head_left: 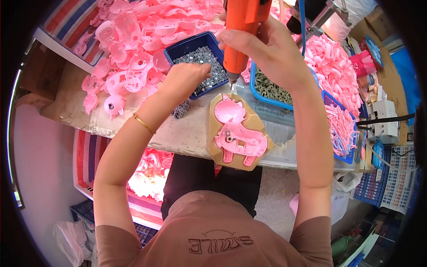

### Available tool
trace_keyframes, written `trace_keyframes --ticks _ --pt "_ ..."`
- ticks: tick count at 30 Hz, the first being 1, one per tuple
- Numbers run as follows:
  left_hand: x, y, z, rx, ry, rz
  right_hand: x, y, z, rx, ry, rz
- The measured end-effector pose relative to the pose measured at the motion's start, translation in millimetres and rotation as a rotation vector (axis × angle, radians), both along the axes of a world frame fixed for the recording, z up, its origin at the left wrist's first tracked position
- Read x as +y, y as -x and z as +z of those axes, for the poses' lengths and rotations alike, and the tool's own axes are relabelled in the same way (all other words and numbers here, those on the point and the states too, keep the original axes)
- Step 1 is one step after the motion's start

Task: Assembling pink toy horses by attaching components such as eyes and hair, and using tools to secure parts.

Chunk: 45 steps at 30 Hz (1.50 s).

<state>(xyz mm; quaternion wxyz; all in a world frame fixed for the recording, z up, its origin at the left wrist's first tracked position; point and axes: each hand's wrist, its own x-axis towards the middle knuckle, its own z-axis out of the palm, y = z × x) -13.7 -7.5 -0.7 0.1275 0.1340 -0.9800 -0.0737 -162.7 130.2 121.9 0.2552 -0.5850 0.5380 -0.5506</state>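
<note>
Head view shows the left hand [186,75] pinching screws [204,62] in the blue tray [178,48], the right hand [258,46] gripping the orange screwdriver [238,40] above the pink part [238,133] in its jig [262,133] on the surface [178,135]. Fastening step, I judge; next needs a screw seated under the tip.

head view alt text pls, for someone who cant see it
Seen from above, a person's right hand holds an orange power screwdriver upright over a pink toy shell in a tan jig, while the left hand reaches into a blue tray of screws.
</note>
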Motion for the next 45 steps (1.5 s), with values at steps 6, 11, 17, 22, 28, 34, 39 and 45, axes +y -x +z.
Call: trace_keyframes --ticks 6,11,17,22,28,34,39,45 --pt "11.8 -5.6 -4.1 0.31 -0.311 -0.082 8.5 -7.0 4.3 -0.028 -0.052 0.032" --pt "36.6 -9.5 11.3 0.281 -0.43 -0.023 21.2 -17.6 3.2 -0.189 -0.019 0.054" --pt "79.1 -19.3 17.5 0.389 -0.51 -0.189 42.2 -40.5 3.9 -0.459 0.033 -0.014" --pt "100.8 -21.0 18.5 0.335 -0.428 -0.197 52.8 -49.2 -0.2 -0.495 0.113 -0.051" --pt "110.6 -20.8 18.8 0.265 -0.497 -0.18 55.7 -50.7 -8.6 -0.393 0.127 -0.115" --pt "115.7 -23.6 23.2 0.219 -0.485 -0.23 61.6 -45.9 -10.6 -0.373 0.1 -0.079" --pt "122.9 -28.7 32.5 0.126 -0.389 -0.193 74.1 -49.7 -14.7 -0.353 0.016 -0.137" --pt "135.2 -33.5 13.5 0.27 -0.242 -0.393 104.3 -42.6 -49.1 -0.27 0.009 -0.294"
